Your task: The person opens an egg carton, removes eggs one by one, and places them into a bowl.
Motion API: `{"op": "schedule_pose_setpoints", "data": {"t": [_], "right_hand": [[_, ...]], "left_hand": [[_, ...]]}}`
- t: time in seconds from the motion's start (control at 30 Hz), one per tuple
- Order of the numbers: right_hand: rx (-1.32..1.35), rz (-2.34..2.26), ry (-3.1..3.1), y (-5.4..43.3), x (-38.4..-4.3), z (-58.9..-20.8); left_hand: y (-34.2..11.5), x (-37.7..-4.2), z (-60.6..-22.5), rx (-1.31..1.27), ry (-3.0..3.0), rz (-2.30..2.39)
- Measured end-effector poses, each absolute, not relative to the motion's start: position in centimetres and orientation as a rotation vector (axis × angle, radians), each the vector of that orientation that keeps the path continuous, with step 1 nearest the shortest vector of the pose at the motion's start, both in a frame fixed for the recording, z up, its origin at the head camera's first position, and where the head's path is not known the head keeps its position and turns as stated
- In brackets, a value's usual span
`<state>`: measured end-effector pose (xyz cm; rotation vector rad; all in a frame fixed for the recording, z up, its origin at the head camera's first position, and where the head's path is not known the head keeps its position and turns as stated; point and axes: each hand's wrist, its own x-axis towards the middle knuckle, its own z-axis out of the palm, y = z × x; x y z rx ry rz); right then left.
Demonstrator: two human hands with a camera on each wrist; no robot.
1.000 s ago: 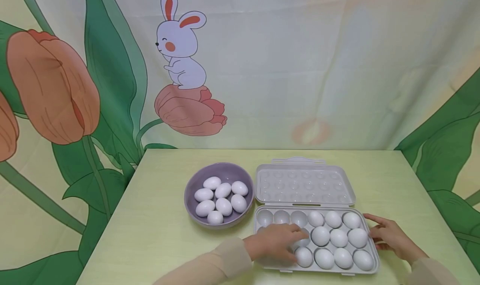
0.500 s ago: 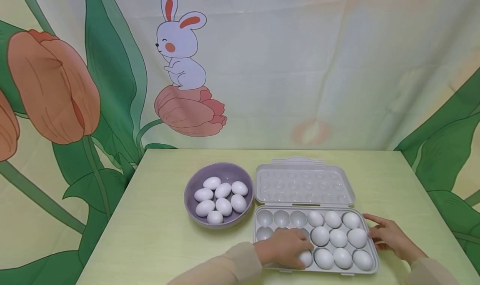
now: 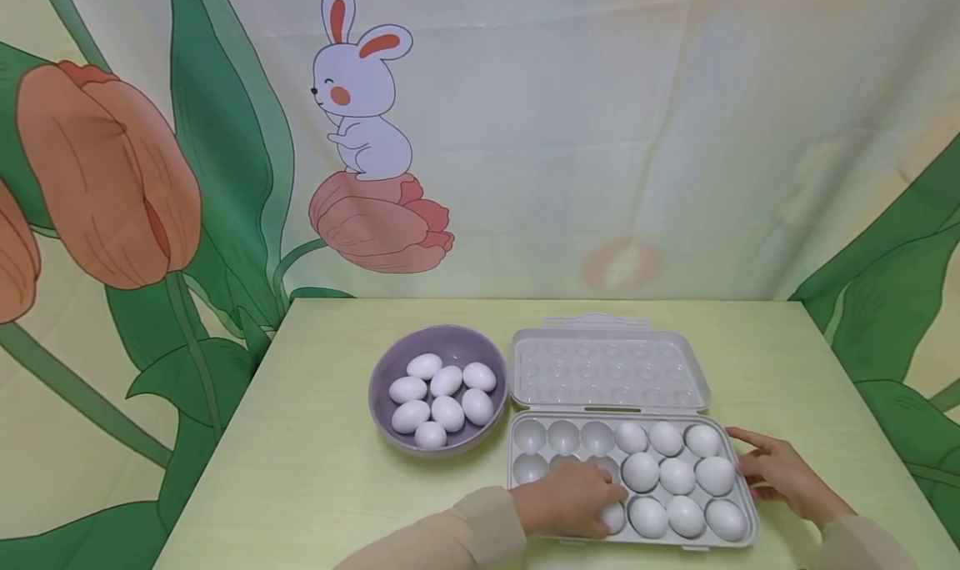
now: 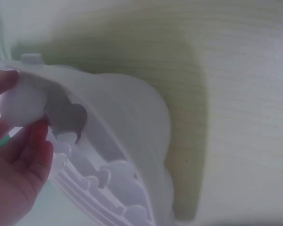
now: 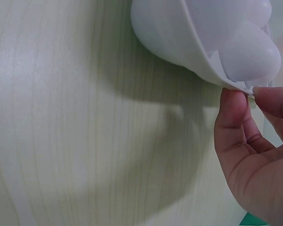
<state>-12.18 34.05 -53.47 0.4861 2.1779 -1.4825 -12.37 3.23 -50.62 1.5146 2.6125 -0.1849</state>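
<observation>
A pale grey plastic egg tray (image 3: 529, 435) lies with its lid (image 3: 611, 370) folded back behind it. White eggs (image 3: 677, 476) fill cups on its right half; several cups at the left hold nothing. My left hand (image 3: 573, 499) reaches over the front row and grips a white egg (image 4: 23, 104) between thumb and fingers. In the head view that egg sits at a front-row cup, partly covered by the fingers. At the tray's right end, my right hand (image 3: 783, 474) pinches the rim (image 5: 210, 68) between thumb and fingertips.
Left of the tray stands a purple bowl (image 3: 380, 362) with several white eggs (image 3: 447, 413) in it. Both rest on a light yellow-green table (image 3: 300, 437), with a printed cloth (image 3: 525, 162) hanging behind its back edge.
My left hand has moved slightly right over the front row since a second ago, and its fingers have closed round the egg there. The right hand stays at the rim.
</observation>
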Motion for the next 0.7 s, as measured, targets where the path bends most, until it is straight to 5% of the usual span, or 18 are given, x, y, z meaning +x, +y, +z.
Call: {"op": "schedule_pose_setpoints", "data": {"t": [0.7], "right_hand": [[0.489,-1.482,2.170,33.7,-12.1,-53.0]], "left_hand": [[0.2,-16.2,-47.1,1.478,2.546,0.337]]}}
